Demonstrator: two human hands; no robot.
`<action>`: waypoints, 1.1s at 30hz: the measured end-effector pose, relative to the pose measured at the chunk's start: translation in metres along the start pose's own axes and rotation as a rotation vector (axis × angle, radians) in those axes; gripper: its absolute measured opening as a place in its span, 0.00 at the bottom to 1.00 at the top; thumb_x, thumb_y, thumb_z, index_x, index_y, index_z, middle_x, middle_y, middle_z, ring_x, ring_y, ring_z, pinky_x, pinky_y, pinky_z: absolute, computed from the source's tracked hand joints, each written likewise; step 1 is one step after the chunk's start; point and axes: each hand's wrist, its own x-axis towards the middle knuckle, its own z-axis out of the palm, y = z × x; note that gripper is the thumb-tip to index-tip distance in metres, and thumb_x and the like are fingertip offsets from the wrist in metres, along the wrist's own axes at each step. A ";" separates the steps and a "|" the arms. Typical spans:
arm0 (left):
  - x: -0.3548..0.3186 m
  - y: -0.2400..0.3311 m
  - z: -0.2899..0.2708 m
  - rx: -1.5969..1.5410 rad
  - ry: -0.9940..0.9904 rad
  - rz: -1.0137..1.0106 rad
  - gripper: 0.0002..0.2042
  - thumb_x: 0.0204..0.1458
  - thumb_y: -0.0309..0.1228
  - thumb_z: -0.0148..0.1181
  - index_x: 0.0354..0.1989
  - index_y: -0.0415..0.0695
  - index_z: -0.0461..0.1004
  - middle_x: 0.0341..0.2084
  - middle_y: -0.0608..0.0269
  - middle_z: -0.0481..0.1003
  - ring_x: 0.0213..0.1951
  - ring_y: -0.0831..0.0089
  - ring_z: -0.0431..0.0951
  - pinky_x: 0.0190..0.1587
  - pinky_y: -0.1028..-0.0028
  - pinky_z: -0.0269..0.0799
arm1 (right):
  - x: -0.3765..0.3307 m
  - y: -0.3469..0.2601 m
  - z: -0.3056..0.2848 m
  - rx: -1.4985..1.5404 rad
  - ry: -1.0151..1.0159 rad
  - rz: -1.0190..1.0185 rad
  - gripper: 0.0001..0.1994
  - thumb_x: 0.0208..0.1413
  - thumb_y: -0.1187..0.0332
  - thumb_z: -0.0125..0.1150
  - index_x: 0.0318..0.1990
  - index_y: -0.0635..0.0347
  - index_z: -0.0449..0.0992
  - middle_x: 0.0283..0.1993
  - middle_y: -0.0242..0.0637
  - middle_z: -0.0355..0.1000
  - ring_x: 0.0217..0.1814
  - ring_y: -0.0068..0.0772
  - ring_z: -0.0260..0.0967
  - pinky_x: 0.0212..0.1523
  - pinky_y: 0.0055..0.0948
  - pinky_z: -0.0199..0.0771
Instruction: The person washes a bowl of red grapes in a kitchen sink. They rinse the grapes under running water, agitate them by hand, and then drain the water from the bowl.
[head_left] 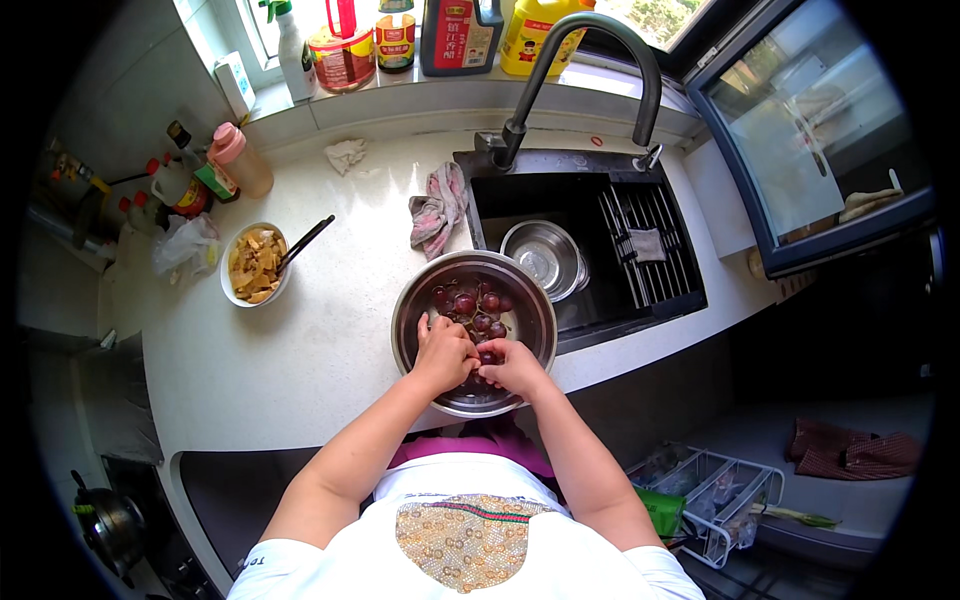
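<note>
Dark red grapes [465, 303] in steel basin [404, 345], at counter [330, 380] front edge beside sink [625, 320]. Left hand [445, 357] and right hand [515, 370] both inside, fingertips close together at the grapes, fingers bent narrow; can't tell if a grape is pinched. Crumpled cloth [438, 212] behind basin; smaller steel pot [540, 256] in sink. White food bowl [229, 288] with dark chopsticks [310, 241] well left.

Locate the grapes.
In the head view, the grapes are central, inside the steel bowl front-left of the sink, by the left hand and right hand.
</note>
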 end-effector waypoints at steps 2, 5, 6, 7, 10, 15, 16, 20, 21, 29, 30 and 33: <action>0.000 -0.001 0.001 -0.004 0.010 0.014 0.05 0.37 0.35 0.69 0.24 0.52 0.82 0.32 0.69 0.74 0.48 0.64 0.67 0.62 0.41 0.43 | 0.001 -0.001 0.001 -0.192 0.102 -0.023 0.15 0.49 0.71 0.65 0.46 0.62 0.77 0.29 0.36 0.76 0.28 0.22 0.72 0.30 0.24 0.72; 0.000 -0.002 0.003 -0.027 0.032 0.008 0.05 0.38 0.34 0.68 0.25 0.52 0.81 0.33 0.68 0.74 0.48 0.63 0.67 0.62 0.40 0.43 | 0.002 -0.001 -0.004 -0.388 0.224 -0.172 0.15 0.52 0.66 0.62 0.46 0.63 0.77 0.28 0.39 0.76 0.26 0.24 0.73 0.27 0.26 0.73; 0.000 -0.001 0.001 -0.034 0.032 0.006 0.04 0.39 0.33 0.67 0.25 0.52 0.81 0.33 0.67 0.74 0.49 0.63 0.67 0.62 0.40 0.43 | 0.003 0.002 -0.004 -0.355 0.228 -0.178 0.16 0.53 0.65 0.61 0.47 0.63 0.76 0.28 0.39 0.76 0.25 0.24 0.73 0.27 0.26 0.73; 0.000 0.001 -0.001 -0.042 0.031 0.005 0.04 0.39 0.32 0.66 0.26 0.51 0.81 0.33 0.67 0.74 0.49 0.63 0.67 0.62 0.40 0.43 | 0.007 0.009 -0.002 -0.321 0.233 -0.184 0.16 0.54 0.64 0.61 0.48 0.63 0.76 0.28 0.40 0.76 0.24 0.25 0.73 0.27 0.26 0.73; -0.003 0.004 -0.007 -0.093 0.023 0.022 0.05 0.40 0.27 0.60 0.25 0.51 0.81 0.34 0.67 0.74 0.50 0.62 0.67 0.62 0.36 0.41 | 0.003 0.005 0.003 -0.164 0.283 -0.162 0.17 0.56 0.64 0.58 0.52 0.60 0.74 0.29 0.40 0.75 0.25 0.26 0.73 0.29 0.26 0.73; -0.011 0.008 -0.016 0.049 -0.064 0.049 0.08 0.38 0.24 0.59 0.28 0.50 0.79 0.38 0.63 0.73 0.51 0.59 0.66 0.61 0.32 0.41 | -0.005 0.003 0.008 -0.256 0.409 -0.245 0.16 0.49 0.71 0.60 0.47 0.59 0.70 0.31 0.44 0.73 0.37 0.41 0.74 0.39 0.35 0.73; -0.011 0.007 -0.015 0.075 -0.055 0.060 0.08 0.38 0.24 0.59 0.29 0.50 0.79 0.38 0.63 0.73 0.51 0.58 0.66 0.60 0.31 0.42 | -0.010 -0.003 0.008 -0.289 0.358 -0.187 0.16 0.47 0.72 0.61 0.45 0.59 0.69 0.32 0.46 0.73 0.39 0.44 0.74 0.41 0.36 0.73; -0.009 0.010 -0.014 0.145 -0.064 0.059 0.09 0.38 0.25 0.59 0.31 0.49 0.77 0.39 0.61 0.73 0.51 0.58 0.66 0.59 0.34 0.47 | -0.011 -0.001 0.027 -0.544 0.348 -0.185 0.15 0.42 0.77 0.60 0.39 0.59 0.64 0.38 0.52 0.73 0.44 0.57 0.70 0.44 0.45 0.69; -0.010 0.009 -0.014 0.154 -0.044 0.061 0.09 0.38 0.25 0.58 0.31 0.48 0.77 0.38 0.60 0.73 0.50 0.58 0.67 0.58 0.37 0.50 | -0.007 0.003 0.026 -0.531 0.359 -0.232 0.15 0.43 0.77 0.60 0.40 0.59 0.65 0.38 0.50 0.73 0.42 0.54 0.71 0.43 0.43 0.70; -0.004 -0.010 -0.011 -0.090 0.043 -0.042 0.11 0.39 0.26 0.59 0.33 0.48 0.79 0.33 0.60 0.74 0.45 0.57 0.71 0.50 0.59 0.61 | 0.002 0.010 0.009 0.105 0.151 -0.177 0.18 0.54 0.69 0.60 0.53 0.56 0.70 0.34 0.27 0.72 0.30 0.18 0.68 0.30 0.21 0.70; -0.005 -0.008 -0.010 -0.048 0.050 -0.024 0.10 0.39 0.27 0.59 0.33 0.48 0.79 0.33 0.60 0.74 0.45 0.58 0.71 0.51 0.58 0.61 | 0.002 0.008 0.009 0.172 0.123 -0.111 0.18 0.55 0.68 0.60 0.53 0.55 0.70 0.34 0.27 0.72 0.30 0.18 0.69 0.30 0.21 0.71; -0.009 -0.003 -0.006 0.085 0.072 0.020 0.07 0.38 0.28 0.62 0.29 0.48 0.80 0.33 0.61 0.73 0.45 0.59 0.71 0.52 0.57 0.60 | -0.001 -0.003 0.002 0.356 0.050 0.021 0.15 0.55 0.66 0.60 0.49 0.56 0.70 0.32 0.28 0.72 0.30 0.21 0.70 0.30 0.23 0.73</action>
